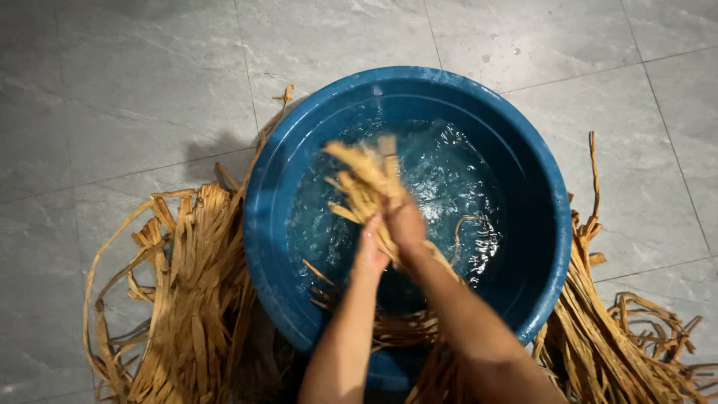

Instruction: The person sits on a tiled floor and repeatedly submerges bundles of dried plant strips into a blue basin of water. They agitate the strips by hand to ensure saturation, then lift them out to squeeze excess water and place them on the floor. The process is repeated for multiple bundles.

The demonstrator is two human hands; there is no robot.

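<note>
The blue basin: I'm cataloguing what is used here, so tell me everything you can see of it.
The basin is round, wide and deep blue, apparently plastic, with a thick rolled rim. It sits upright on grey floor tiles and holds clear, rippling water. Tan fibre strips lie piled against its left and right sides, and some hang over its near rim. Both hands, left and right, grip a wet bundle above the water.

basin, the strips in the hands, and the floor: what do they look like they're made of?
Basin: probably plastic; uniform blue, smooth, a soft sheen along the rolled rim.
Strips, gripped by the left hand and right hand: dried plant fibre, maybe leaf or bark; tan, flat, matte, with frayed, curling ends. The heaps beside the basin look the same.
Floor: grey stone-look tile, likely ceramic; grout lines, faint veining, dull gloss.
</note>
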